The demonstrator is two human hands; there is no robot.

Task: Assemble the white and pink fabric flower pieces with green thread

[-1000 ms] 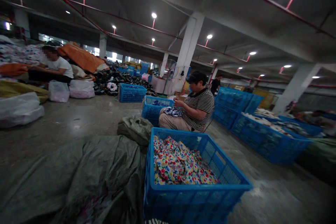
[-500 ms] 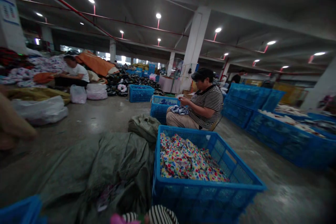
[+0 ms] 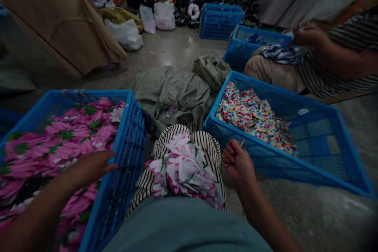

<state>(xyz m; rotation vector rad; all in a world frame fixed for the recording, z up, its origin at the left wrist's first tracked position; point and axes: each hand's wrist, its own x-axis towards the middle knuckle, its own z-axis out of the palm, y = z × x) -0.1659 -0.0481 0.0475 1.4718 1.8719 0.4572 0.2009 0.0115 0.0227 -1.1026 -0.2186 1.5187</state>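
My left hand [image 3: 96, 164] is over the right rim of a blue crate [image 3: 129, 126], fingers stretched out and thumb apart, with nothing seen in it. That crate is heaped with pink and white petal-shaped cloth pieces [image 3: 72, 130] with green bits. On my lap, over striped trousers, lies a bunched white and pink floral cloth [image 3: 189, 167]. To the right of my knee, my right hand [image 3: 238, 160] is closed in a pinch. A small pale tip sticks out above its fingers, too small to name.
A second blue crate [image 3: 313, 161] at right holds colourful spotted cloth [image 3: 254, 116]. A grey-green sack [image 3: 174, 90] lies ahead on the floor. A seated person in stripes [image 3: 339, 51] works at right. A brown cloth-covered panel [image 3: 59, 27] stands at left.
My view has swung down from the hall to my lap and the crates. Both my hands are now in view; earlier only a blurred limb showed at the left edge.
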